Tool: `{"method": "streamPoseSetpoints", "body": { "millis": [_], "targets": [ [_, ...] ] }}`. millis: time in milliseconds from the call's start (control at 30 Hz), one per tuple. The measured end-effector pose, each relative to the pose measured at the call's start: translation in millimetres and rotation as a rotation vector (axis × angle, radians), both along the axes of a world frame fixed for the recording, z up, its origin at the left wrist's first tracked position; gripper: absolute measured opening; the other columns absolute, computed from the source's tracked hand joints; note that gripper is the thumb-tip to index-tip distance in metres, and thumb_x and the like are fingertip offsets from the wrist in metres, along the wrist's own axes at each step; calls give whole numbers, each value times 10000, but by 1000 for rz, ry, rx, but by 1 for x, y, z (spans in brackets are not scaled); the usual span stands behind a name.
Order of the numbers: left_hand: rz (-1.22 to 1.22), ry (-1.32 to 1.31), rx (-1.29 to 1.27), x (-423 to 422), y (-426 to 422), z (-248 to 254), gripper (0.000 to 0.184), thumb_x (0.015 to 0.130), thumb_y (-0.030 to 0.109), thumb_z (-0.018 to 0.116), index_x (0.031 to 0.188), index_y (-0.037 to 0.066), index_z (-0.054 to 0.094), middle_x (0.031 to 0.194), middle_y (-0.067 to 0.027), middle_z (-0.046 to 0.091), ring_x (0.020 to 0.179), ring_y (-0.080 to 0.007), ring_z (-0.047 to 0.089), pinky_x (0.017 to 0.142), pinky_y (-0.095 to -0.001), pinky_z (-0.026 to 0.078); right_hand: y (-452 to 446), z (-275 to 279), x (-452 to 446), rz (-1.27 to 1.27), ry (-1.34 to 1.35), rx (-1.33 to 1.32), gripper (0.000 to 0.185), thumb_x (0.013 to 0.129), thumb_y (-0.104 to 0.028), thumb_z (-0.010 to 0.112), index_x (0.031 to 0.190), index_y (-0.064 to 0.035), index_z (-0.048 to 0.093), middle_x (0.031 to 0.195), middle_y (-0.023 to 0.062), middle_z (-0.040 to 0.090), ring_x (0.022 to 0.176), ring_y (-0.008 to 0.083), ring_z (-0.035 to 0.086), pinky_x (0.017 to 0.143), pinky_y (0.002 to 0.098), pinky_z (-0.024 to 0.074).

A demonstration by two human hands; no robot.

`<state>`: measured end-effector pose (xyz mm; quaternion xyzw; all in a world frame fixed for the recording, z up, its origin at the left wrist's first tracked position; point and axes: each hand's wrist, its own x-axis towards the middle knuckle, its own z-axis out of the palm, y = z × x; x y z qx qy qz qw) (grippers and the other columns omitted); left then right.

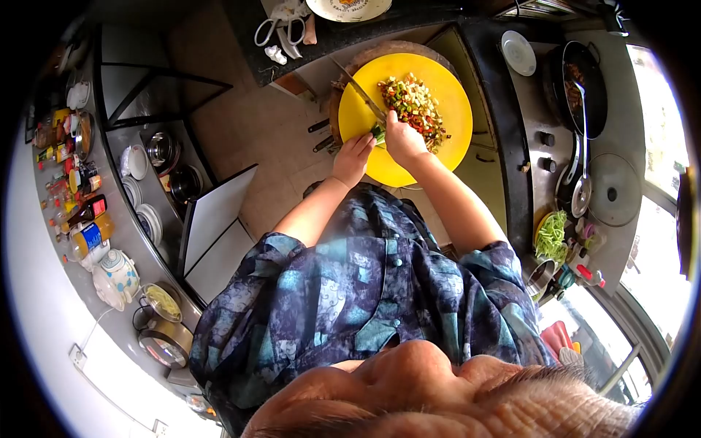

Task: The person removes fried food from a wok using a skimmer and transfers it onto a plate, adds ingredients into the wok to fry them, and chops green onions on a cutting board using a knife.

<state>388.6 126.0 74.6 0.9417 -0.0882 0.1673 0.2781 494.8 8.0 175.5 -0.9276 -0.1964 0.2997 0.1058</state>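
My right hand (pixel 404 140) is closed round the handle of a kitchen knife (pixel 363 93), whose blade points away to the upper left over a round yellow cutting board (pixel 450 157). Beside it, my left hand (pixel 353 159) rests at the board's near left edge, its fingers pressed together on a green vegetable (pixel 378 134). That piece is partly covered by both hands. A heap of diced vegetables (pixel 415 102), in red, green and pale bits, lies on the board to the right of the blade.
Scissors (pixel 280 31) and a patterned bowl (pixel 350 9) are on the dark counter ahead. To the right stand a black wok (pixel 595 109), a ladle (pixel 582 191), a glass lid (pixel 615 188), a white plate (pixel 518 52) and sliced green vegetables (pixel 551 237). Bottles (pixel 87 210) crowd the left counter.
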Motion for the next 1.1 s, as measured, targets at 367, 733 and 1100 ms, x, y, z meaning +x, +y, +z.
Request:
{"method": "streamPoseSetpoints", "body": {
  "millis": [367,733,1100],
  "targets": [
    [-12,-70,-26,6,-1,-5,244,757,89,578,983,34,652,1102,-65,636,1006,-219,570,900,-321,470,-12,-23,-18,-77,3,57,273,853,-70,468,1096,26,390,785,260,634,749,436,636,657,509,508],
    [-34,69,-82,10,-1,-4,231,760,42,588,985,40,640,1022,-95,589,943,-268,587,843,-345,496,-37,-5,-45,-96,66,-28,326,865,-109,466,1146,27,373,790,273,638,726,432,644,662,509,519],
    [-73,11,8,11,-1,-10,264,736,68,563,986,37,641,1064,-91,597,1036,-249,542,896,-351,465,-33,10,-42,-80,107,-38,296,846,-81,476,1106,31,387,781,260,641,750,420,648,668,498,517]
  ]
}}
